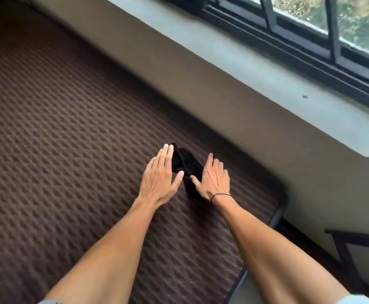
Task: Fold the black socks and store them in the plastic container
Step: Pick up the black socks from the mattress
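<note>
A black sock [186, 164] lies flat on the brown quilted mattress [58, 139], near its right edge. My left hand [160, 178] rests flat with fingers together along the sock's left side, its thumb touching the cloth. My right hand [213, 178], with a thin black band at the wrist, lies flat over the sock's right and lower part, fingers spread. Part of the sock is hidden under my right palm. No plastic container is in view.
A beige wall [201, 84] rises just right of the mattress, topped by a grey window sill [256, 69] and a dark-framed window [310, 29]. A dark frame piece [350, 244] stands at the lower right beyond the mattress edge.
</note>
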